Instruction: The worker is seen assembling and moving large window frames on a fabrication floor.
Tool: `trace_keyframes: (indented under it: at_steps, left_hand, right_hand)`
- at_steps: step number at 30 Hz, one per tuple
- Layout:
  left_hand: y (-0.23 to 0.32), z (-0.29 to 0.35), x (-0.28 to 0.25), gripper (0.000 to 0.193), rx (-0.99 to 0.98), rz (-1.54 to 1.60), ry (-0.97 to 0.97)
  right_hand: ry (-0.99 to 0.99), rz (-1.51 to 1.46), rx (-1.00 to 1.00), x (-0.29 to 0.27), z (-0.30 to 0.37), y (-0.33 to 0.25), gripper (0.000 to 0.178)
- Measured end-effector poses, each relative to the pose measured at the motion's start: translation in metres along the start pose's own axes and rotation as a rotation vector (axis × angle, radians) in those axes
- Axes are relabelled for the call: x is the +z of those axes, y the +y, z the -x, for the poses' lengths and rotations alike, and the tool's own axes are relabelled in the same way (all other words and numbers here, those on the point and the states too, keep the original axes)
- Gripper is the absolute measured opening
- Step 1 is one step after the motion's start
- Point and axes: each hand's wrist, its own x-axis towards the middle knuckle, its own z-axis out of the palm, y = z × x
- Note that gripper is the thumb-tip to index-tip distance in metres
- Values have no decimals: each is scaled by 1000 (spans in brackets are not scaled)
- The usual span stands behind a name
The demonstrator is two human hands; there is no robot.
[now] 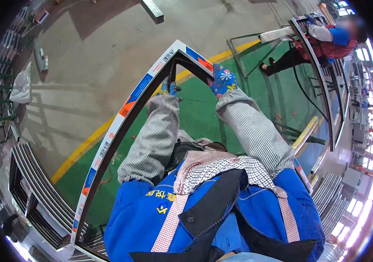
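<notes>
From my remote seat, the head view gives me a large, angular dark metal frame with white, blue and orange film (135,93) in front of the wearer, its far corner above a green painted floor (197,107). Just right of that corner, the right hand in a blue flower-print glove (224,80) is curled onto the shorter bar; the left hand in a matching glove (164,89) sits inside the corner, and I cannot tell whether it pinches the metal.

I'd expect stiffness, moderate weight and unwieldy length, with slick film (and hard edges, I suspect); I'd grip one bar either side of the corner.

The film carries dark printed characters, square codes and a round red emblem. Nearest the wearer's side of the frame, a blue work jacket (129,209) bears yellow embroidered characters.
</notes>
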Motion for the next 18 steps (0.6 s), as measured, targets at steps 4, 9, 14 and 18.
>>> trace_keyframes:
  at_steps: [4,9,14,18]
  left_hand:
    - [11,13,-15,49,32,-44,-128]
    - [75,2,-15,39,-146,-123,-152]
    - [44,-26,-21,64,-54,-37,-305]
    - [56,6,-1,44,-83,-23,-192]
  right_hand:
    - [56,-35,10,3,-3,4,40]
    - [70,44,-20,-12,-13,-13,44]
    - [-2,-158,35,1,-26,-21,47]
    - [-6,-157,37,-8,-17,-12,48]
